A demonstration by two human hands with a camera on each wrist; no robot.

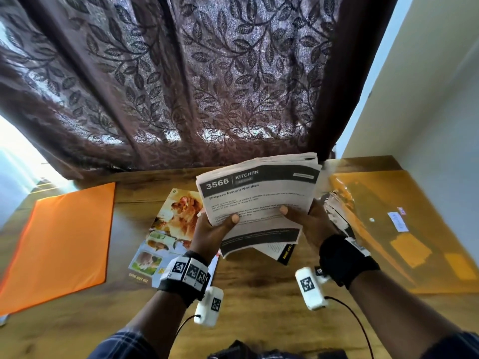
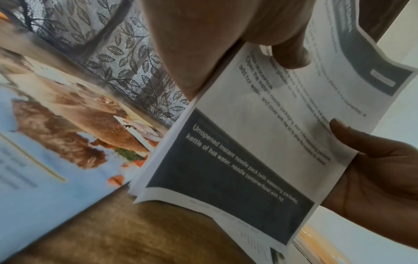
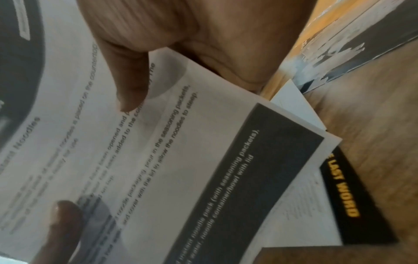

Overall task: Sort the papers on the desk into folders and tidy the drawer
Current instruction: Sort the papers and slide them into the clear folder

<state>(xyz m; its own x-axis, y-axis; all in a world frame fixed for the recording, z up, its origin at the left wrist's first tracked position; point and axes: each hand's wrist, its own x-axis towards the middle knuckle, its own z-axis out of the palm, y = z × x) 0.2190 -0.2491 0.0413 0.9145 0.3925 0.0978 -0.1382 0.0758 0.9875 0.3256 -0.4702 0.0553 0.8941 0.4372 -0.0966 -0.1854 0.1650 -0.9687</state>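
A stack of printed papers, top sheet headed "3566 KITCHEN", is lifted above the wooden desk. My left hand grips its left edge with the thumb on top. My right hand grips the right edge the same way. In the left wrist view the papers run between my left hand above and my right hand. In the right wrist view my right hand's thumb presses on the papers. An orange folder lies at the left, a translucent yellow folder at the right.
A glossy colour magazine page lies on the desk under my left hand. A black-edged booklet reading "LAST WORD" sits below the stack. A dark leaf-patterned curtain hangs behind the desk; a pale wall stands at the right.
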